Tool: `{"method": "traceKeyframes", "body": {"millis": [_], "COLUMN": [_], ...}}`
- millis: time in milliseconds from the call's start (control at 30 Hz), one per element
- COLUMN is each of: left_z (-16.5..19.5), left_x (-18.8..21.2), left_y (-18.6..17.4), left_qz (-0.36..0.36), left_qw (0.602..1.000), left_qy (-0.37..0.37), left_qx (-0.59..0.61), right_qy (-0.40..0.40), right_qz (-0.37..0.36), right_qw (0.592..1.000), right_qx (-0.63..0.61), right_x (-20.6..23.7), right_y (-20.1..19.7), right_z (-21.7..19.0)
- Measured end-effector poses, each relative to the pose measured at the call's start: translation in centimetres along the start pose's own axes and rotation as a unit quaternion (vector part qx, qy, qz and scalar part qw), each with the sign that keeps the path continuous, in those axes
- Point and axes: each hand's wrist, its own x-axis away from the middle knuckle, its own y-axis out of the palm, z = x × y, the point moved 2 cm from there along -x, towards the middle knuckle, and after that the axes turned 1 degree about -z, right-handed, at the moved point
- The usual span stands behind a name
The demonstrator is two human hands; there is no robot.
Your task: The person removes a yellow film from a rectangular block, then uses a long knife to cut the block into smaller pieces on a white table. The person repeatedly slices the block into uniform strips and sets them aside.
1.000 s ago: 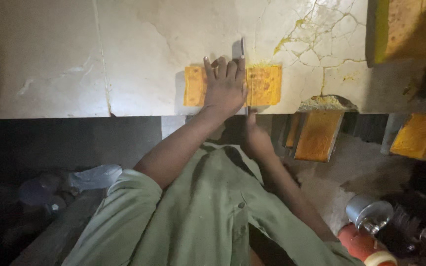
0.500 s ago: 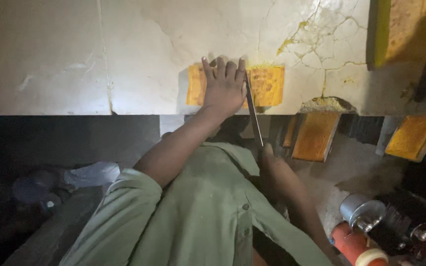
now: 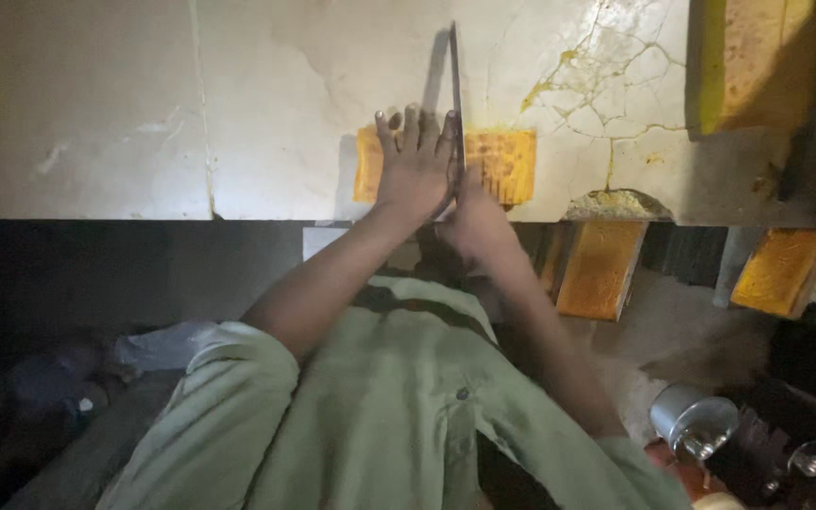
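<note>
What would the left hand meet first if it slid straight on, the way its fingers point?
The left hand lies flat on the yellow block, fingers pointing up the picture. Past the block's far edge only the bare pale slab shows; the way looks free there.

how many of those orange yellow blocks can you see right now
4: one block on the white slab under the left hand, one at the slab's top right corner, two below its edge. Others may be hidden.

Your surface (image 3: pixel 144 104) is a pale, cracked slab with yellow stains along the cracks at its right. An orange block (image 3: pixel 498 162) lies flat near its front edge. A larger yellow-edged block (image 3: pixel 743 61) sits at the far right corner.
</note>
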Motion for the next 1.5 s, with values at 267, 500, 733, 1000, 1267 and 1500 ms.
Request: {"method": "traceKeyframes", "body": {"millis": [267,500,733,1000,1267,1500], "left_z": [0.1,-0.4,-0.8,-0.7,-1.7,-1.9], "left_x": [0.0,0.4,0.6,0.5,0.8,1.2], "left_y": [0.3,0.9,-0.6,-0.3,0.6,-0.2], "left_qz": [-0.02,0.021,0.016,0.004,0.047,0.023], "left_qw": [1.0,1.0,1.0,1.0,0.998,1.0], "left_qy": [-0.012,0.008,-0.001,-0.006,0.012,-0.019], "left_qx": [-0.019,0.013,-0.022,-0.013,-0.041,-0.002], "right_qy": [0.077,0.041,-0.012,0.039,-0.005,0.031], "right_qz": [-0.133,-0.039,-0.017,-0.089,-0.037,-0.088], "right_qw": [0.988,0.998,0.999,0.994,0.999,0.995], "right_qx": [0.034,0.021,-0.042,0.048,-0.001,0.032], "right_x": [9.0,-1.1,1.5,6.9,-3.1,3.4], "right_y": [7.8,7.5,1.8,8.6,5.5,5.0], "right_z": [8.8,7.8,0.3,7.5,4.6,4.1]}}
